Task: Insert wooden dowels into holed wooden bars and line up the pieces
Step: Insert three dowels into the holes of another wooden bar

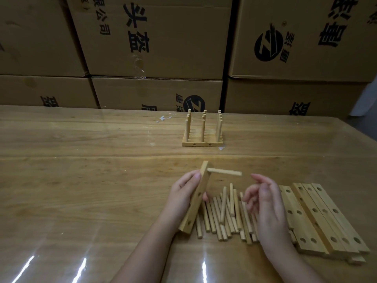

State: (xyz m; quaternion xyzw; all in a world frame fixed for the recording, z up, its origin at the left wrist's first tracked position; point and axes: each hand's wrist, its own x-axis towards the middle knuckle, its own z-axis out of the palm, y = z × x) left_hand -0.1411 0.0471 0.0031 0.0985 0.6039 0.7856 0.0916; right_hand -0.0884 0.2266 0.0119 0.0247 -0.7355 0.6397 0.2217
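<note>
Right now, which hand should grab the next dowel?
Probably the right hand: it hovers empty just over the loose dowels, while the left hand is busy gripping the holed bar.

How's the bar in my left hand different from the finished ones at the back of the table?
The held bar is lifted and tilted in the left hand; the finished bars lie flat on the table. The held bar carries one dowel, pointing sideways; the finished bars hold three rows, standing upright. Both are pale wood with drilled holes.
</note>
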